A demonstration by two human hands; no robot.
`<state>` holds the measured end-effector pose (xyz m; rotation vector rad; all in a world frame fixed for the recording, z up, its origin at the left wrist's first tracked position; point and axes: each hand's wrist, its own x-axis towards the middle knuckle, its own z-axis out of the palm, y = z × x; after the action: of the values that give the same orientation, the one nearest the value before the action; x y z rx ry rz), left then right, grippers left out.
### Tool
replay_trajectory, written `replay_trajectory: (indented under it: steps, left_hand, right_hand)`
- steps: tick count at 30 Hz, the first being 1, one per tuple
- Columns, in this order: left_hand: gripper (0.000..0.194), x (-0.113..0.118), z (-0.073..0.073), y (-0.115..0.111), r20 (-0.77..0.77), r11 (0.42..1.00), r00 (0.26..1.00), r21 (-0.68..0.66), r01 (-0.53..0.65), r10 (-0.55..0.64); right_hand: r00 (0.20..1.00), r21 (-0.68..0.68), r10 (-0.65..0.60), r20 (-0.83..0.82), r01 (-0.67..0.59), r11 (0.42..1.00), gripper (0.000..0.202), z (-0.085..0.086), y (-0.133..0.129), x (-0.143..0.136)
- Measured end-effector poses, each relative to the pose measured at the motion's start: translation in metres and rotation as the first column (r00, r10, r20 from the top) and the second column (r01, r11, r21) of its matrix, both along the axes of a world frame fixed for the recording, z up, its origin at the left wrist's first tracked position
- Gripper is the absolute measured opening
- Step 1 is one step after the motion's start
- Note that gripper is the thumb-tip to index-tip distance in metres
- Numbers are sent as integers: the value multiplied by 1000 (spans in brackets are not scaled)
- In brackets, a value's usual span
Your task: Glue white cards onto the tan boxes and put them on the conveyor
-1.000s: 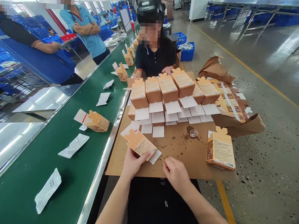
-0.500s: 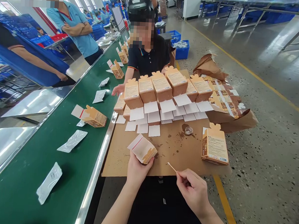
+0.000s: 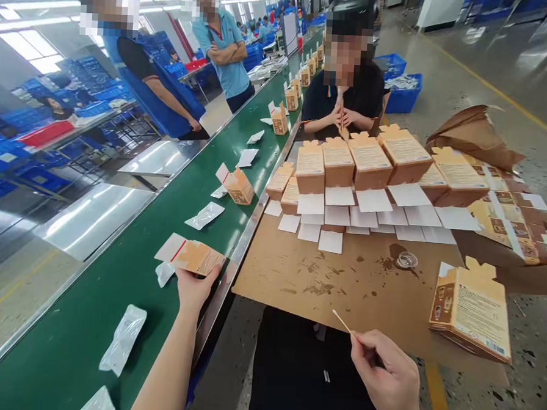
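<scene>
My left hand (image 3: 192, 294) grips a small tan carton (image 3: 201, 257) over the green conveyor belt (image 3: 85, 293). The carton's white flap with a red strip points left; whether it touches the belt I cannot tell. Partly behind it lies a silvery packet (image 3: 164, 274). In my right hand (image 3: 384, 364), a cotton swab (image 3: 341, 322) is pinched between thumb and fingers, its tip pointing up and left, near the front edge of the cardboard sheet (image 3: 292, 273). A small clear dish (image 3: 407, 260) sits on that sheet among wet spots.
Several tan cartons (image 3: 371, 164) are stacked on the cardboard, white flaps toward me. One carton (image 3: 472, 307) stands at the right corner. More packets (image 3: 123, 339) and open cartons (image 3: 238, 185) line the belt. A co-worker (image 3: 347, 105) sits behind the stack; two people stand beyond the belt.
My left hand has carried the carton left, from above the cardboard to the belt. My right hand still holds the swab. The view has turned left, and the co-worker's hands have come together.
</scene>
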<state>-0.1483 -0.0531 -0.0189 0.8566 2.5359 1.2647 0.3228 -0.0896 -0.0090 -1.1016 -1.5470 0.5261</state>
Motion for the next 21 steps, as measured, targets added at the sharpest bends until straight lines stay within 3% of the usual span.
replay_trajectory:
  steps: [6,10,12,15,16,18,21]
  left_hand:
    - [86,5,-2,35,46,998,999,61,-12,10]
    - [102,14,-3,25,69,990,998,141,-18,8]
    - [109,25,-6,8,-38,951,998,307,-32,46]
    - [88,48,-4,-2,-172,819,983,572,42,70]
    - [78,56,1,7,-179,781,983,618,89,29]
    - [64,72,18,46,-106,771,988,617,156,-114]
    - [52,92,51,146,114,851,947,481,212,-300]
  right_hand:
    - [998,-13,48,-29,-49,999,27,1,6,-14]
    - [999,-29,24,-23,-25,999,26,-4,4,-4]
    - [1000,-50,-6,-4,6,999,22,-9,1,9]
    - [997,-91,-70,21,72,993,20,-17,-6,27]
    - [996,-99,-89,23,91,991,21,-19,-8,32]
    - [994,-108,-106,19,108,988,23,-20,-10,35]
    - [995,-110,-96,-6,94,989,23,-17,-10,31]
